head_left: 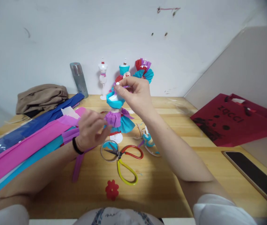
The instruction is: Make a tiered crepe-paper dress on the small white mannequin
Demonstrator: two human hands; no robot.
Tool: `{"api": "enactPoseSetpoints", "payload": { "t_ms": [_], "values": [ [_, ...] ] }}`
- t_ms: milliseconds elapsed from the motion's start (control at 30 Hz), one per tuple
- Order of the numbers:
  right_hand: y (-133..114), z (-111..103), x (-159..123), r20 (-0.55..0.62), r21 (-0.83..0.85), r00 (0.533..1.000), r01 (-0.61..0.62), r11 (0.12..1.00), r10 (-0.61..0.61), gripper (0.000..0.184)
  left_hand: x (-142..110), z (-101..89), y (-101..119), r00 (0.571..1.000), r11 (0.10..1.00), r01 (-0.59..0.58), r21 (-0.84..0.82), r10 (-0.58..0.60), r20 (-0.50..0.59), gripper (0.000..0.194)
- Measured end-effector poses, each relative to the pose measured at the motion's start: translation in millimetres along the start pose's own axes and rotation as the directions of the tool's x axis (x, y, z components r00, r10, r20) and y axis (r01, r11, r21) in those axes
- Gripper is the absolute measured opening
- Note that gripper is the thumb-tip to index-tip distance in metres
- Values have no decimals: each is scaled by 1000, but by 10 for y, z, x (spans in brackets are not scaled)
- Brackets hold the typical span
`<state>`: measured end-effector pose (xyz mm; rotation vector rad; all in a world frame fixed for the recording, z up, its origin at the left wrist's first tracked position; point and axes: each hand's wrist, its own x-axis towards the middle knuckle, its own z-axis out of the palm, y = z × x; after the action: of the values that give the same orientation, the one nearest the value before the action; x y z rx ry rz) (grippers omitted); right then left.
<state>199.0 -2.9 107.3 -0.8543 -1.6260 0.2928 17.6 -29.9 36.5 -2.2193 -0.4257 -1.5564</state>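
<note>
A small white mannequin (116,120) stands on the wooden table (161,175), dressed in a teal paper bodice and a purple and teal pleated paper skirt. My right hand (135,93) pinches the mannequin's white top knob between thumb and fingers. My left hand (91,129) is closed beside the skirt, fingers pressed together at the purple paper's edge; a black band is on its wrist. What the left fingers grip is partly hidden.
Scissors (124,159) with red and yellow handles lie on a tape ring. A red paper flower (112,189) is near the front edge. Blue, pink and teal crepe paper (25,143) lies left. Dressed mannequins (124,70), a metal flask (79,79), a red bag (234,122) and a phone (255,175) stand around.
</note>
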Motion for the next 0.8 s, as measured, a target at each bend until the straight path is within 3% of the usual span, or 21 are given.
{"api": "enactPoseSetpoints", "payload": {
  "t_ms": [100,167,233,433,567,700,800],
  "values": [
    [18,-25,8,23,13,1000,7,1000,-7,26,227,-53,-187,967,972,234,18,-231,-111,13],
    [26,-46,16,51,36,999,16,999,-18,25,390,-81,-297,927,929,366,-52,-369,-70,14],
    [27,-64,25,80,70,997,11,997,-17,25,554,-106,-367,903,896,427,-119,-428,19,16],
    [28,-84,37,155,128,988,-17,992,-3,21,973,-88,-413,947,938,286,-195,-246,205,21],
    [46,-109,35,196,125,980,-4,992,-21,20,1091,-9,-443,939,941,223,-256,-137,316,18],
    [51,-199,5,246,167,969,-27,986,-15,14,1095,30,-472,904,903,307,-299,-179,389,18],
    [74,-343,-91,173,189,985,-59,980,26,15,1091,34,-485,897,882,347,-319,-212,388,23]
  ]
}}
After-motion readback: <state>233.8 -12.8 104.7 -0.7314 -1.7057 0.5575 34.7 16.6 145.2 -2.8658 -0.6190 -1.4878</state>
